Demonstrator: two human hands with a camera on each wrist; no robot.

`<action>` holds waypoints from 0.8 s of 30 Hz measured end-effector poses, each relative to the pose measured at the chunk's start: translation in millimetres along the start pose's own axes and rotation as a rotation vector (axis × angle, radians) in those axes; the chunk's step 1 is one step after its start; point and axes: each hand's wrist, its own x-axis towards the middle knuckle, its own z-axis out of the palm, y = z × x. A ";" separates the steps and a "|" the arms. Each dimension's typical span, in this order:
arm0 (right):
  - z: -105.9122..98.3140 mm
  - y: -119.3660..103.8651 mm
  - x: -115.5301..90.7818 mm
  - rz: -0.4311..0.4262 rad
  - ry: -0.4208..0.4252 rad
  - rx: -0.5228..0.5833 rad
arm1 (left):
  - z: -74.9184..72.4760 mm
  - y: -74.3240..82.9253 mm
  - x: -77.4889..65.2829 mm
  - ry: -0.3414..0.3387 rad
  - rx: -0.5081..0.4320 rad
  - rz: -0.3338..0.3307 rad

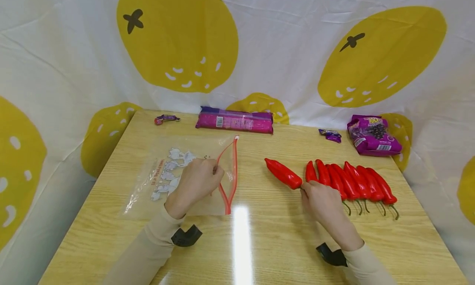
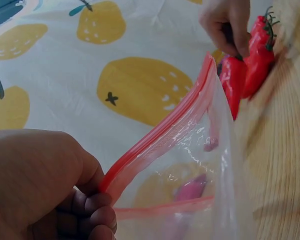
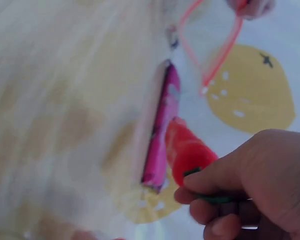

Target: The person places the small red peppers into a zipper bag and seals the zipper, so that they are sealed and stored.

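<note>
A clear zip bag (image 1: 148, 206) with a red zip edge and pale printed figures lies to the left. My left hand (image 1: 196, 182) pinches one side of its red rim, and the mouth gapes toward the right. In the left wrist view the thumb and fingers close on the rim (image 2: 140, 145). My right hand (image 1: 323, 200) holds a red chili pepper (image 1: 283, 173) by its green stem, tip pointing left toward the bag's mouth. The right wrist view shows the stem (image 3: 210, 198) between thumb and fingers. Beside that hand lies a row of several red peppers (image 1: 356, 184).
A long purple packet (image 1: 235, 120) lies along the table's back edge. Small wrapped sweets (image 1: 167, 118) are at back left, more purple sweets (image 1: 330, 135) at back right. A plump purple bag (image 1: 374, 135) stands in the right back corner. Fruit-print cloth (image 1: 274, 50) hangs around the table.
</note>
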 end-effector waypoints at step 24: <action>12.2 -105.6 66.3 -0.468 0.176 0.075 | 0.1 9.2 0.5 -0.135 -0.077 -0.031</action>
